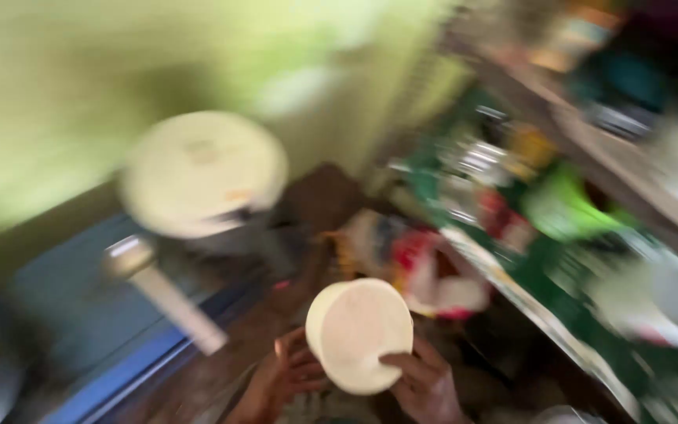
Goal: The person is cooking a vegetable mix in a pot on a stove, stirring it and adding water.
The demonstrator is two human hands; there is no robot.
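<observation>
I hold a round cream lid (360, 334) in front of me, low in the view, between my two hands. My left hand (282, 382) is at its left lower edge, the fingers curled and touching the rim. My right hand (424, 385) is at its right lower edge, with the thumb lying on the pale face and the fingers closed behind it, so both hands grip the lid. The lid is tilted, its flat face turned up toward me. The picture is much blurred, so small details I cannot tell. Beyond my hands, to the left, lies a blue surface (80, 314) with a long white thing (174, 302) on it. Farther, above that, stands a big cream round container (204, 174), well apart from the lid. To the right runs a shelf (527, 302) with many coloured packets, red, green and white. Behind all is a light green wall (80, 86).
</observation>
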